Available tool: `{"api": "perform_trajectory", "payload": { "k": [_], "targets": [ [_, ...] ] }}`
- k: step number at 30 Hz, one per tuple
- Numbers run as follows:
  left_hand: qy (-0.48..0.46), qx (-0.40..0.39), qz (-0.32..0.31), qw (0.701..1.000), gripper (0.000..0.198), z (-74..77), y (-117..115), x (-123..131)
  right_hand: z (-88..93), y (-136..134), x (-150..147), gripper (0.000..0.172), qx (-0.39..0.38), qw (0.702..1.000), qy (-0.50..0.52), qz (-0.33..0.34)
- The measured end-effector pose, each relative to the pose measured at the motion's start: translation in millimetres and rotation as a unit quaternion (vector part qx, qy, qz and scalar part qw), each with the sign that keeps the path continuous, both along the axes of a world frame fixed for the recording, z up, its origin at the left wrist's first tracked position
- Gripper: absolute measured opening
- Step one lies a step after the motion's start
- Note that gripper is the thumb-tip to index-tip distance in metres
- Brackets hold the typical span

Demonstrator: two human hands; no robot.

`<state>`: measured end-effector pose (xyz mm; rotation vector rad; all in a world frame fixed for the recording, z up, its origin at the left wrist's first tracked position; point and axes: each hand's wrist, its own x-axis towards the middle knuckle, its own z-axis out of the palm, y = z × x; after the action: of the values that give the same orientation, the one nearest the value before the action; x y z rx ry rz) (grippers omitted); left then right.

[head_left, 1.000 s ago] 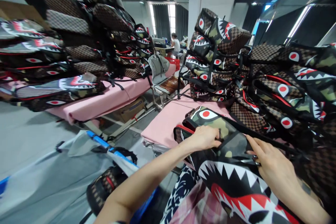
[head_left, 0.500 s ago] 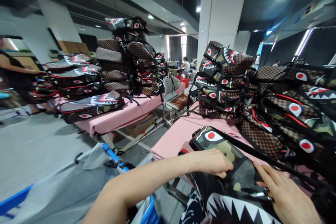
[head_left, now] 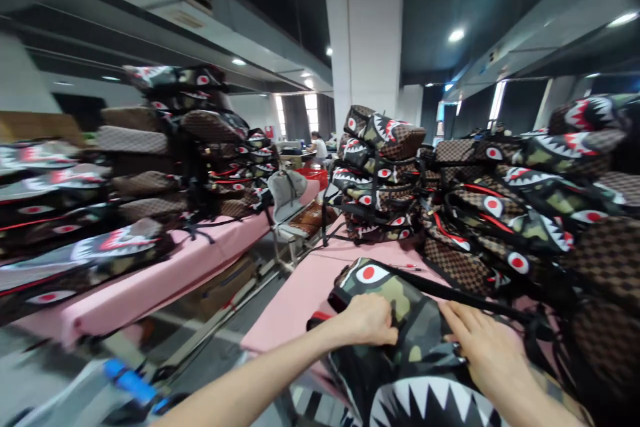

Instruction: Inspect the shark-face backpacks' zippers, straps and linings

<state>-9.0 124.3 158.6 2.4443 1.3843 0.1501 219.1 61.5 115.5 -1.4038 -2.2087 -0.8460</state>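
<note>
A camouflage backpack with a red-and-white eye and a printed band of white shark teeth lies in front of me on the pink-covered table. My left hand is closed on its upper panel, knuckles up; the fingertips are mostly hidden. On the right side of the same backpack rests my right hand, fingers stretched out along the fabric. By its thumb sits a small dark, shiny piece, too small to name. A black strap runs behind both hands across the backpack's far edge.
Stacked backpacks stand at the table's far end, with more piled on the right. Across a gap, another pink-covered table carries tall stacks. A grey chair stands between. A blue bar is at lower left.
My view has turned right, so the scene sits further left and more piled backpacks show. Both hands remain on the same backpack in about the same places.
</note>
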Motion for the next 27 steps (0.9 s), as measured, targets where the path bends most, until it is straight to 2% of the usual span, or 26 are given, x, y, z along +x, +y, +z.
{"api": "perform_trajectory", "payload": {
  "k": [3,7,12,15,18,22,25,27],
  "targets": [
    [-0.025,-0.052,0.019,0.998,0.014,-0.1,1.0,3.2,6.3,-3.3,-6.9,0.051,-0.011,1.000,-0.003,-0.004],
    [-0.071,-0.012,0.053,0.996,0.007,-3.5,-5.7,2.8,13.3,-2.9,-6.2,0.048,-0.019,1.000,0.015,-0.016],
    [-0.143,0.001,-0.009,0.990,0.010,-9.2,-14.5,-3.6,17.7,1.0,-4.5,0.041,-0.040,0.998,0.031,-0.027],
    [-0.166,-0.048,-0.032,0.985,0.007,-8.8,-15.1,-1.7,18.5,0.3,-7.1,0.039,-0.044,0.998,0.024,-0.029],
    [-0.193,-0.096,-0.043,0.976,0.018,-7.9,-11.5,2.4,18.6,-2.4,-8.8,0.040,-0.049,0.998,0.019,-0.039],
    [-0.209,-0.183,-0.058,0.959,0.009,-12.1,-0.9,0.1,18.3,-6.2,-8.9,0.041,-0.057,0.997,0.029,-0.032],
    [-0.231,-0.182,-0.088,0.952,0.009,-16.6,5.0,-5.5,17.5,-7.2,-9.7,0.041,-0.056,0.997,0.037,-0.028],
    [-0.232,-0.175,-0.106,0.951,0.015,-17.2,6.2,-7.1,16.9,-6.8,-11.2,0.040,-0.058,0.997,0.036,-0.027]
  ]
}}
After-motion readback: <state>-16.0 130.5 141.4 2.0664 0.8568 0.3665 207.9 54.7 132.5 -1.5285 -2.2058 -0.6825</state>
